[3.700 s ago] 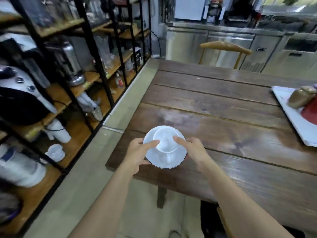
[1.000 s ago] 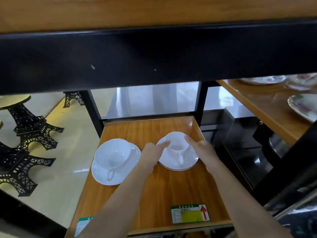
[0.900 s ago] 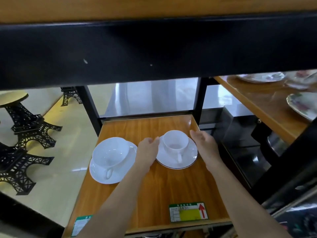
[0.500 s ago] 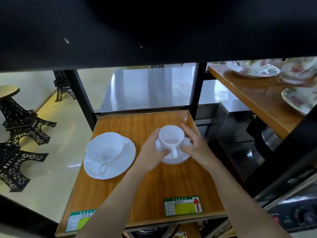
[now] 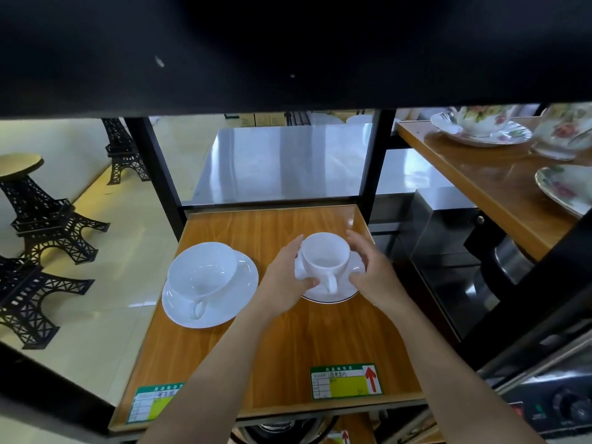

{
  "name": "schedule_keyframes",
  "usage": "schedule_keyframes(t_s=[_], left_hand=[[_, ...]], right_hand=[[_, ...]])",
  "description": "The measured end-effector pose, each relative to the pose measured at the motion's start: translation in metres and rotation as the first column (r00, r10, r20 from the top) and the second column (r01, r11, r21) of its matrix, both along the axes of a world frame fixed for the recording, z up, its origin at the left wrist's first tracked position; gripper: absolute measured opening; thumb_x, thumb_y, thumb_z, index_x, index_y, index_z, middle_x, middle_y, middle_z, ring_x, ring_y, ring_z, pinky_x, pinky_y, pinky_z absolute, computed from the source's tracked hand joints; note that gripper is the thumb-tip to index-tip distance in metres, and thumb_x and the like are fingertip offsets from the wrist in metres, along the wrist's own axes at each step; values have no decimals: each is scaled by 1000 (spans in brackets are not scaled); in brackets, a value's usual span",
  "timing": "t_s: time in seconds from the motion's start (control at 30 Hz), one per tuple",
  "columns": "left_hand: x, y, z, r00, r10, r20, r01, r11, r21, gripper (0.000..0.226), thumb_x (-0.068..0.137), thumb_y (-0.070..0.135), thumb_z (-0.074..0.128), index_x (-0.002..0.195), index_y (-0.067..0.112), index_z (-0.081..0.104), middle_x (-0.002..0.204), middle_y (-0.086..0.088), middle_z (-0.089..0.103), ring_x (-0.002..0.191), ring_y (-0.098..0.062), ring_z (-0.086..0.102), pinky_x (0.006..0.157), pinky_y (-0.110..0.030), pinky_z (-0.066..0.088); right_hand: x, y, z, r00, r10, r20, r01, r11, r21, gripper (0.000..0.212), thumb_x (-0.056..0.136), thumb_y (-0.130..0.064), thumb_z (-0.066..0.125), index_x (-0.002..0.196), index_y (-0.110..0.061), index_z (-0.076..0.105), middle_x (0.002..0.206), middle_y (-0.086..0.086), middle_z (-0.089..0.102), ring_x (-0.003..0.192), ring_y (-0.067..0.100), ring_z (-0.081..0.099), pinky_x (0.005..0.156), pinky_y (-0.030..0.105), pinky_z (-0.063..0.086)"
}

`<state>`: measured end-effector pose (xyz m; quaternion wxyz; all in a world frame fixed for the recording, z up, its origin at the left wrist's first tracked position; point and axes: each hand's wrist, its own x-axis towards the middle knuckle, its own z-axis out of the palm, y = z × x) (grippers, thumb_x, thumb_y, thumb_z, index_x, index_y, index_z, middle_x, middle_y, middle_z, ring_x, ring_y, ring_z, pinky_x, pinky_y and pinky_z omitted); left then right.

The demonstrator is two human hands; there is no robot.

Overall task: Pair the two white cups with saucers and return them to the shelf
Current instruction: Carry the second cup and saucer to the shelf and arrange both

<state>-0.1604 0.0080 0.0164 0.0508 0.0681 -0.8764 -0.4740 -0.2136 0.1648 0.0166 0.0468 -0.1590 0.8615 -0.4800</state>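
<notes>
Two white cups stand on saucers on the wooden shelf board [image 5: 282, 344]. The wide left cup [image 5: 202, 273] rests on its white saucer [image 5: 237, 302], untouched, handle toward me. The smaller right cup [image 5: 325, 257] sits on a dark-rimmed saucer [image 5: 333, 296], handle toward me. My left hand [image 5: 285, 280] wraps the left side of this cup and saucer, thumb by the handle. My right hand [image 5: 371, 274] holds the right side, fingers over the saucer's edge. Whether the saucer touches the board is hidden by my hands.
A black shelf beam [image 5: 288, 52] hangs low overhead. Black uprights [image 5: 371, 168] flank the board's back. To the right, a wooden shelf [image 5: 480, 174] carries floral plates and cups [image 5: 480, 126]. Eiffel-tower stands [image 5: 41, 219] sit on the floor at left. Two labels [image 5: 346, 381] mark the front edge.
The cup and saucer came from the table to the shelf. My hands briefly opened beside it, then closed around cup and saucer again. The view dipped lower under the beam.
</notes>
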Motion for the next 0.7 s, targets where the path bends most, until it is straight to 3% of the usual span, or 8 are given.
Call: schedule_keyframes(t_s=[0.1, 0.17, 0.3, 0.4, 0.47, 0.57, 0.63, 0.7], left_hand=[[7, -13, 14, 999, 48, -15, -49, 998, -49, 75, 87, 23, 65, 148, 21, 22, 155, 0, 28, 141, -18, 28, 114, -36, 26], [18, -26, 26, 987, 138, -89, -141, 989, -34, 67, 89, 24, 62, 146, 22, 27, 153, 1, 32, 140, -18, 31, 112, -34, 29], [48, -63, 42, 879, 404, -254, -388, 915, 111, 48, 89, 26, 60, 135, 21, 46, 138, 0, 51, 126, -17, 47, 101, -30, 37], [67, -95, 37, 762, 595, -254, -535, 800, 272, 39, 90, 23, 58, 128, 15, 52, 126, -2, 57, 119, -20, 52, 99, -34, 41], [76, -108, 29, 704, 681, -201, -596, 720, 355, 40, 92, 25, 55, 129, 12, 50, 126, -3, 56, 118, -18, 51, 94, -30, 39], [85, -116, 19, 710, 703, -49, -607, 645, 464, 50, 95, 30, 49, 140, 9, 40, 143, -7, 45, 123, -13, 42, 95, -26, 30], [90, -116, 14, 751, 659, 35, -580, 634, 511, 57, 96, 37, 44, 146, 12, 33, 151, -4, 36, 136, -17, 35, 102, -30, 27], [95, -115, 10, 807, 588, 59, -528, 671, 520, 55, 96, 45, 37, 142, 16, 38, 144, 2, 43, 132, -17, 40, 102, -30, 33]], right_hand=[[3, -2, 11, 976, -212, -46, 200, 961, -192, 55, 84, 5, 55, 132, -20, 46, 130, 3, 52, 116, 14, 47, 91, 23, 42], [5, -8, 20, 953, -291, -84, 259, 927, -272, 45, 85, 5, 53, 124, -17, 51, 116, 1, 55, 102, 10, 49, 80, 14, 40], [17, -33, 32, 946, -235, -222, 179, 953, -244, 37, 84, 2, 54, 108, -26, 55, 96, -11, 56, 84, 3, 53, 75, 13, 46], [33, -61, 34, 952, -133, -275, 61, 965, -257, 32, 83, 3, 55, 105, -20, 60, 87, -19, 55, 82, -2, 53, 71, 2, 43], [44, -82, 33, 971, -1, -238, -46, 980, -191, 36, 85, 0, 56, 117, -17, 57, 99, -14, 55, 87, 2, 54, 71, 2, 41], [50, -109, 24, 975, 206, -80, -212, 974, -79, 52, 87, -8, 58, 134, -24, 44, 122, -9, 49, 108, 8, 49, 78, 7, 40], [51, -122, 18, 950, 307, 57, -306, 951, -38, 69, 86, -8, 60, 145, -27, 29, 144, -5, 40, 127, 13, 42, 95, 21, 43], [52, -132, 14, 910, 379, 167, -383, 924, -12, 84, 84, -5, 63, 149, -26, 14, 154, -2, 28, 140, 19, 31, 108, 36, 36]])
